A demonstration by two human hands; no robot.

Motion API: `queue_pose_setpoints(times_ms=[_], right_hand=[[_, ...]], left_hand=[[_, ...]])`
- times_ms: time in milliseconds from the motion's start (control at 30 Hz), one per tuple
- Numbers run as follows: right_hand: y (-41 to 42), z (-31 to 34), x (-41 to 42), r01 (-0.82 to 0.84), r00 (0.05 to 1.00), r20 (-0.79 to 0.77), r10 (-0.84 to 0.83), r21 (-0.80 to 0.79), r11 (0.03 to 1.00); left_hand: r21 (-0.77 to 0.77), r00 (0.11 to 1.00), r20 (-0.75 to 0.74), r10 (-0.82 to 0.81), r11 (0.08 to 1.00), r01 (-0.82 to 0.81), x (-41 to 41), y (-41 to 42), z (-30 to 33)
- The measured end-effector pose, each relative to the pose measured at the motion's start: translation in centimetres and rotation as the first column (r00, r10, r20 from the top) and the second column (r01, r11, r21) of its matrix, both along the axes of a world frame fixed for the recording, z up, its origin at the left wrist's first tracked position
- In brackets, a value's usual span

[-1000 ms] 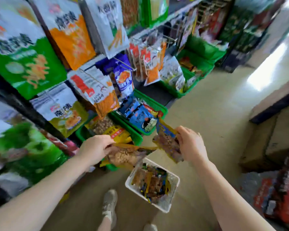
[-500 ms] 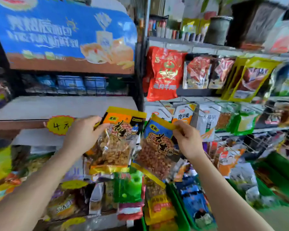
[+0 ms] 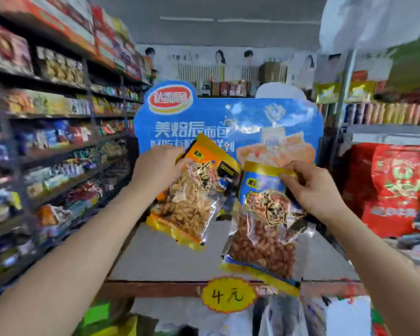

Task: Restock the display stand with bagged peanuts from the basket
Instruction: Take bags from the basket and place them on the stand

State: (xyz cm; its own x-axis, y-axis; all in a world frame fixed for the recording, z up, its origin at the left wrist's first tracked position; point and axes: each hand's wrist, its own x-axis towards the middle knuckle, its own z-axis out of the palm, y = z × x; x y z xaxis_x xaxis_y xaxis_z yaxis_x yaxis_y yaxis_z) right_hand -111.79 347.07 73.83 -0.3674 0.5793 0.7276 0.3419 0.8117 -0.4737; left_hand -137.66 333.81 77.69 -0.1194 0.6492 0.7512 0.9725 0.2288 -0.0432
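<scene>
Two bags of peanuts are held up, one in each hand, above the display stand's pale top shelf (image 3: 170, 260). The left hand (image 3: 155, 169) has its fingers curled round the top corner of the orange peanut bag (image 3: 192, 202), which hangs tilted, its lower end swung toward the right. The right hand (image 3: 313, 187) pinches the gold top edge of the blue peanut bag (image 3: 262, 229) between thumb and bent fingers; this bag hangs nearly upright, just beside the orange one. Behind both bags stands the stand's blue header card (image 3: 228, 122). A yellow price tag (image 3: 228, 295) reading "4元" sits on the shelf's front edge, below the blue bag. Blurred snack shelves (image 3: 54, 132) run along the left, and a large red bag (image 3: 395, 190) hangs at the right.
</scene>
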Motion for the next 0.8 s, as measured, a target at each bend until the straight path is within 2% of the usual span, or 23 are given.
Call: queue_pose_setpoints(times_ms=[67, 167, 267, 367, 433, 500, 567, 600, 667, 733, 800], right_hand=[[1.6, 0.1, -3.3, 0.022, 0.997, 0.074, -0.023, 0.021, 1.0], [4.2, -1.0, -7.9, 0.033, 0.969, 0.244, -0.039, 0.029, 0.999], [6.9, -2.6, -11.8, 0.015, 0.909, 0.413, -0.051, 0.09, 0.996], [9.5, -3.2, -14.4, 0.106, 0.889, 0.428, -0.164, 0.157, 0.982], [11.2, -3.7, -15.3, 0.191, 0.837, 0.476, -0.271, 0.211, 0.959], [12.1, -4.5, -15.9, 0.239, 0.799, 0.489, -0.35, 0.277, 0.931], [12.1, -5.6, -16.3, 0.265, 0.789, 0.482, -0.381, 0.293, 0.919], [11.7, -6.2, -16.4, 0.265, 0.79, 0.476, -0.386, 0.303, 0.915], [10.5, -7.1, -16.9, 0.221, 0.818, 0.443, -0.367, 0.347, 0.911], [8.9, -7.5, -17.9, 0.103, 0.859, 0.43, -0.276, 0.383, 0.918], [7.2, -7.5, -19.4, -0.014, 0.847, 0.516, -0.123, 0.253, 0.967]], left_hand=[[-0.155, 0.997, -0.048, 0.054, 0.986, -0.061, -3.3, 2.3, -1.4], [-0.395, 0.996, -0.024, 0.087, 0.914, -0.089, -8.0, 5.4, -5.9], [-0.348, 0.987, 0.004, 0.162, 0.925, -0.151, -11.9, 6.6, -9.0], [-0.207, 0.985, -0.051, 0.167, 0.963, -0.174, -13.7, 6.4, -11.4], [-0.112, 0.986, 0.073, 0.15, 0.984, -0.142, -12.9, 5.7, -12.9], [-0.185, 0.935, 0.31, 0.17, 0.976, -0.116, -11.1, 4.8, -14.4], [-0.299, 0.81, 0.541, 0.228, 0.952, -0.069, -9.8, 4.3, -16.3], [-0.329, 0.765, 0.591, 0.255, 0.943, -0.06, -9.5, 4.1, -17.0], [-0.347, 0.745, 0.604, 0.284, 0.935, -0.076, -9.4, 4.0, -17.6], [-0.371, 0.758, 0.567, 0.322, 0.922, -0.114, -9.5, 4.3, -17.3], [-0.423, 0.769, 0.532, 0.354, 0.898, -0.121, -9.2, 4.8, -16.9]])
